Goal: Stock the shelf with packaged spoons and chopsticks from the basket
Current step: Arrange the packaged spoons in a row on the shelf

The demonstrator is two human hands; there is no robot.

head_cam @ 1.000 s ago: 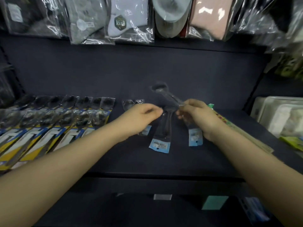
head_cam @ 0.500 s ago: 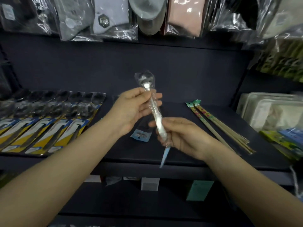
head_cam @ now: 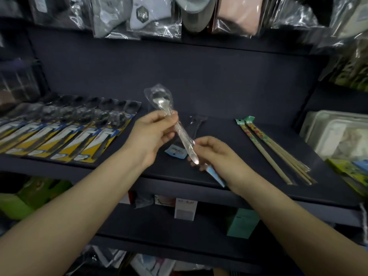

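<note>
A spoon in a clear plastic sleeve (head_cam: pixel 183 136) is held up in front of the dark shelf (head_cam: pixel 229 136), bowl end up. My left hand (head_cam: pixel 153 134) pinches it near the neck. My right hand (head_cam: pixel 215 154) grips the lower handle end, where a blue label card sticks out below the fingers. Another packaged spoon (head_cam: pixel 194 126) lies on the shelf behind my hands, its blue label (head_cam: pixel 176 152) showing. Packaged chopsticks (head_cam: pixel 272 150) lie on the shelf at the right. No basket is in view.
A row of carded spoons with yellow and blue backing (head_cam: pixel 65 132) fills the shelf's left side. Bagged goods (head_cam: pixel 151 14) hang above. White trays (head_cam: pixel 338 134) stand at the far right. Boxes (head_cam: pixel 185 208) sit on the lower shelf.
A second ago both hands were low on the shelf at the lying packs. They have since lifted one packaged spoon off the shelf and now hold it up between them; the view has pulled back.
</note>
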